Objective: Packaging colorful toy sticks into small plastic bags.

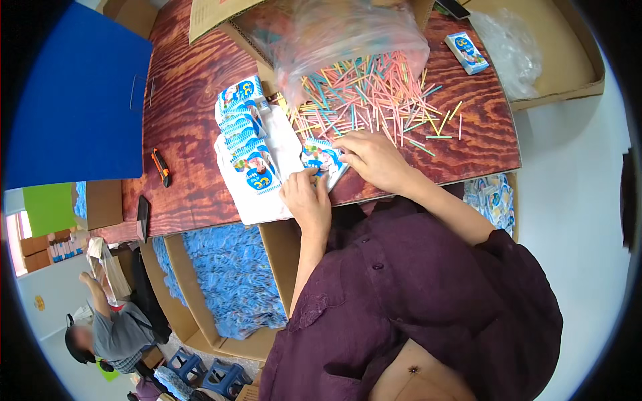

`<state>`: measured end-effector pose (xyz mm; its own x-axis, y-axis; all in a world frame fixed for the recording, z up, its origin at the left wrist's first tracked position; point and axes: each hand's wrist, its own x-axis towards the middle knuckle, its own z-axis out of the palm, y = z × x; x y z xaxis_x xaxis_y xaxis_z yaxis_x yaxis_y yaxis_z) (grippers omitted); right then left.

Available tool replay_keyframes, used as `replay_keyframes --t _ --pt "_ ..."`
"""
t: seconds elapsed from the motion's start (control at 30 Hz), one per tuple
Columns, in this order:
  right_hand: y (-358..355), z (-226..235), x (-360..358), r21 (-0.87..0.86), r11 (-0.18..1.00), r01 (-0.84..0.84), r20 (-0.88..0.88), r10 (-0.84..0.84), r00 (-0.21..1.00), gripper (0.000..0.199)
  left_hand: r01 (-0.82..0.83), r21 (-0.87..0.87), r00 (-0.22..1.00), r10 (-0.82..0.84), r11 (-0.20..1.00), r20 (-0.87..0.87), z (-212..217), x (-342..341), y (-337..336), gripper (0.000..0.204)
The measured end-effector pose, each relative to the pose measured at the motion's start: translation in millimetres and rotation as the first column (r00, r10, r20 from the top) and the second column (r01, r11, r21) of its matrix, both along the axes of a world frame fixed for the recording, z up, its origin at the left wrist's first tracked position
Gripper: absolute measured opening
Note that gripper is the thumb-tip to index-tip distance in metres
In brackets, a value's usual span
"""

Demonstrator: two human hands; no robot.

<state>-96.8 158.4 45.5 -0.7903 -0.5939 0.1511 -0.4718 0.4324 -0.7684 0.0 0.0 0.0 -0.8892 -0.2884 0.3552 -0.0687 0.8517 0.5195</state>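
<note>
A small white and blue printed packet (319, 155) lies at the table's near edge, between my two hands. My left hand (307, 202) has its fingers closed at the packet's lower edge. My right hand (376, 159) grips the packet's right side with thumb and bent fingers. To the left, an overlapping row of similar packets (246, 137) rests on a white sheet (284, 137). Beyond my hands, a loose heap of thin pink, yellow and teal sticks (374, 97) spills from a clear plastic bag (354, 43). Whether the held packet contains sticks is hidden.
An open cardboard box (224, 17) holds the bag at the back. A small upright carton (466, 53) stands back right. Left lie an orange and black box cutter (161, 167) and a dark phone (143, 218). Below, a cardboard box (175, 281) holds blue packets. Another person (120, 327) works lower left.
</note>
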Motion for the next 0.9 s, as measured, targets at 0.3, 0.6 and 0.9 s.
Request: replay_keyframes --t 0.3,0.6,0.9 --pt "8 -1 0 -0.09 0.994 0.064 -0.026 -0.067 0.997 0.02 -0.033 -0.001 0.994 0.033 0.999 -0.105 -11 -4 2 0.009" --pt "-26 -19 -9 -0.175 0.984 0.01 0.12 0.011 0.993 0.017 -0.04 -0.032 0.955 0.029 0.999 -0.294 13 -1 10 0.023" --pt "-23 -1 -8 -0.347 0.919 -0.186 -0.041 0.184 0.982 0.013 0.029 0.256 0.974 0.03 0.966 -0.223 43 -8 -13 0.046"
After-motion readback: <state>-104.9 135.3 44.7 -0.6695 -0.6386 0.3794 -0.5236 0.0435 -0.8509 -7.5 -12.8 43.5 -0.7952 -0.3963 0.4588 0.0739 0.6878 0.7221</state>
